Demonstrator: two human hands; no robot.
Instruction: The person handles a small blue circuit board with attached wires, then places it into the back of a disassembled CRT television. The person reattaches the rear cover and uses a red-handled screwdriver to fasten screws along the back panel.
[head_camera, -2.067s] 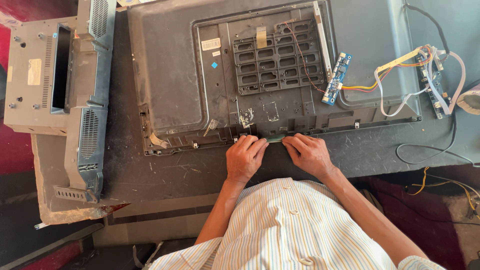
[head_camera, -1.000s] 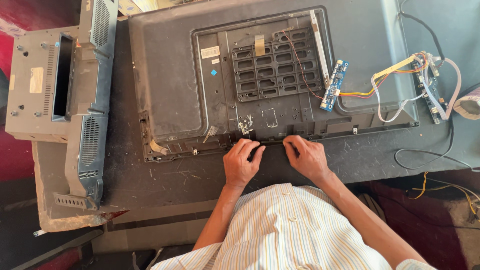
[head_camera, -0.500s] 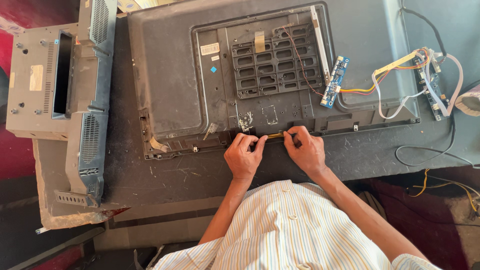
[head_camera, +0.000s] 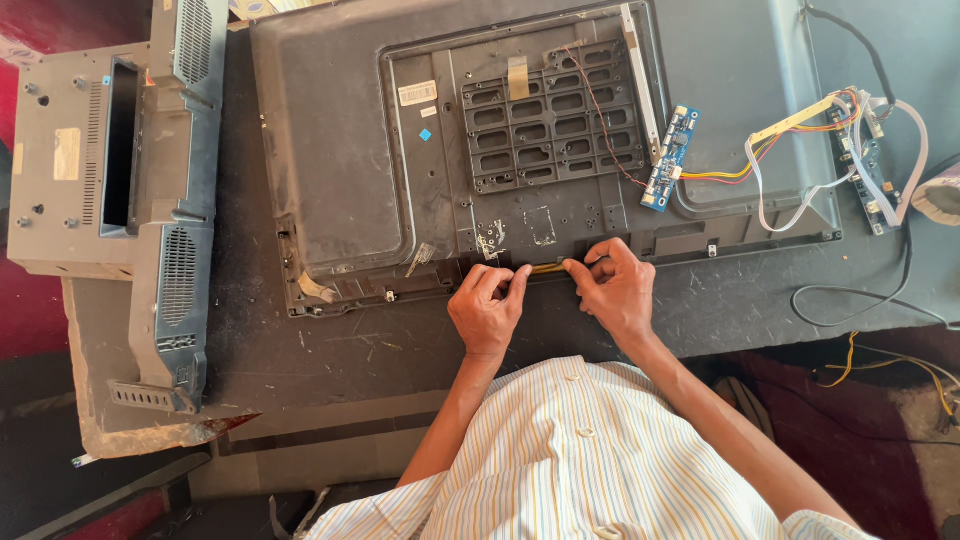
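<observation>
A large dark flat panel (head_camera: 340, 150) lies face down on the table, its back metal frame exposed. My left hand (head_camera: 488, 310) and my right hand (head_camera: 618, 290) rest at its near edge, fingertips close together. Both pinch a thin yellowish strip (head_camera: 546, 268) that runs along the panel's lower rim between them. A small blue circuit board (head_camera: 670, 158) sits on the panel's right side, with coloured wires (head_camera: 790, 150) leading to another board (head_camera: 868, 160) at the far right.
A grey plastic back cover (head_camera: 110, 170) with vent grilles lies at the left, overhanging the table. Black and yellow cables (head_camera: 880, 340) trail off the right edge. My striped shirt (head_camera: 580, 460) fills the bottom of the view.
My hands have drawn closer together along the panel's near edge, and the yellowish strip now shows between their fingertips.
</observation>
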